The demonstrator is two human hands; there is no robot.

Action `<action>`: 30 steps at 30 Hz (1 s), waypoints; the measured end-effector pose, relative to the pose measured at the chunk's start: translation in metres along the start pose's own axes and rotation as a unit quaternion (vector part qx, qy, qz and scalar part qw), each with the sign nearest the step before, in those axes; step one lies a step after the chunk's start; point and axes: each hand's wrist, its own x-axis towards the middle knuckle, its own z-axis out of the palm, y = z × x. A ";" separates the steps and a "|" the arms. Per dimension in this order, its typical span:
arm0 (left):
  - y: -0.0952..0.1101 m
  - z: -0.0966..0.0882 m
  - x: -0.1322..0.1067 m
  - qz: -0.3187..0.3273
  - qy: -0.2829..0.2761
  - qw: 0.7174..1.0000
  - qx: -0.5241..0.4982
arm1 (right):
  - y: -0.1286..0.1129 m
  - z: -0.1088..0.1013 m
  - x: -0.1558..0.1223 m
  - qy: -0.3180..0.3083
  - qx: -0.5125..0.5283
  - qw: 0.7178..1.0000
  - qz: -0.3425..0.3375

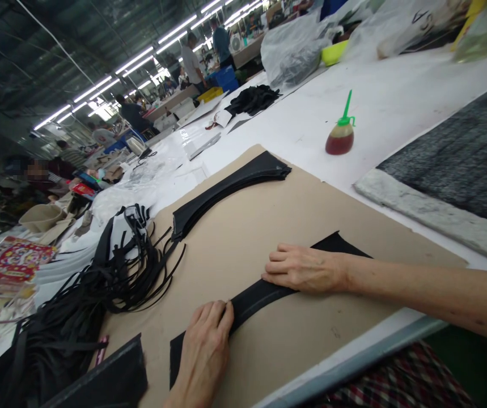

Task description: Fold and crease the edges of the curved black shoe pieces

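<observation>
A curved black strip of material [254,299], flared at its ends, lies on a tan sheet [243,226] in front of me. My left hand [207,334] is closed on its near left part, fingers together and thumb at its edge. Further along the same strip, my right hand [300,269] rests over the middle with curled fingers, and its wrist hides some of the right part. A stack of similar curved black pieces [230,190] sits farther back on the tan sheet. Another black piece [107,377] lies at the lower left.
Left of my hands is a heap of thin black strips [98,289]. A squeeze bottle [340,139] with green spout and reddish liquid stands on the white table [396,102]. A stone slab [430,212] with dark textured cloth is at right. People are in the background.
</observation>
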 end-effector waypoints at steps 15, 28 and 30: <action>0.062 0.007 0.056 -0.053 0.061 0.992 -0.098 | -0.002 0.003 -0.003 0.022 -0.004 1.000 0.012; 0.063 0.010 0.059 -0.048 0.030 0.998 -0.038 | 0.014 -0.013 -0.031 0.003 -0.012 1.000 0.022; 0.063 0.010 0.061 -0.049 0.024 0.998 -0.027 | 0.016 -0.015 -0.037 0.001 -0.016 0.999 0.028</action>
